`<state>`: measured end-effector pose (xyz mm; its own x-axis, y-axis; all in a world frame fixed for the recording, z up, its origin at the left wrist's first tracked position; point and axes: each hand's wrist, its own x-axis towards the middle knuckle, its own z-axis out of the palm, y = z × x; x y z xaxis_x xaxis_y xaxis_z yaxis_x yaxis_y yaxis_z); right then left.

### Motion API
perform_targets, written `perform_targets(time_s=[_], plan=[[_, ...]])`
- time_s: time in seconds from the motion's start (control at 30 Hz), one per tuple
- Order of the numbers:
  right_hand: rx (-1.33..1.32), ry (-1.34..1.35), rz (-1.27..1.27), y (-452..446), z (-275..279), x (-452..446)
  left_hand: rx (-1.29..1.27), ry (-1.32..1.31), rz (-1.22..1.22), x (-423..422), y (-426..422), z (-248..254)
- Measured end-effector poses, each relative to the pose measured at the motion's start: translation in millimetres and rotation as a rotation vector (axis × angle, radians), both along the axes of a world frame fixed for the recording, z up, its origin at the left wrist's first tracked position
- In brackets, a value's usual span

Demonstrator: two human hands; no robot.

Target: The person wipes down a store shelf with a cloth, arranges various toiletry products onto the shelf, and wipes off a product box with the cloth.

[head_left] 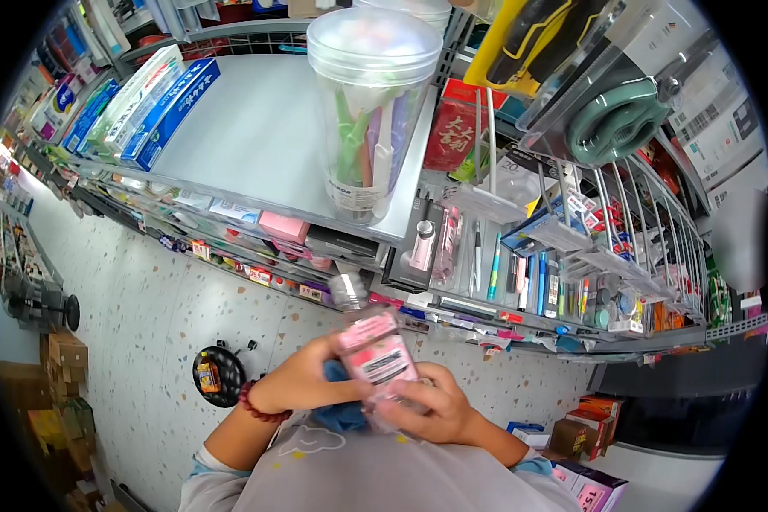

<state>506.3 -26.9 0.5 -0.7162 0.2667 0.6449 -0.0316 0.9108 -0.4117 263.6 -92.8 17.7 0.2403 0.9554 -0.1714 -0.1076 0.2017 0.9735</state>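
Note:
In front of my chest, both hands hold a clear plastic bottle with a pink label (pixel 377 348), tilted, its clear cap toward the shelf. The label print is too blurred to read. My left hand (pixel 309 380), with a dark red bead bracelet at the wrist, closes around the bottle's left side. Bunched blue cloth (pixel 343 415) lies beneath that hand, against the bottle; whether the fingers also grip it is hidden. My right hand (pixel 435 404) has its fingers bent onto the bottle's lower right side.
A white shelf top (pixel 239 119) carries a tall clear tub (pixel 371 119) of coloured items and several blue-and-white boxes (pixel 169 115). Pens (pixel 529 277) and wire racks (pixel 648 213) fill the right side. A wheeled black stool (pixel 218 375) stands on the floor; cartons (pixel 584 427) sit lower right.

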Motion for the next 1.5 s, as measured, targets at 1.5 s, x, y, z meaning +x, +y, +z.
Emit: perform_targets(time_s=[1.5], plan=[[-0.267,-0.05,-0.514,-20.9,5.3,-197.0,0.552,0.879,-0.091,-204.4,186.3,127.5]])
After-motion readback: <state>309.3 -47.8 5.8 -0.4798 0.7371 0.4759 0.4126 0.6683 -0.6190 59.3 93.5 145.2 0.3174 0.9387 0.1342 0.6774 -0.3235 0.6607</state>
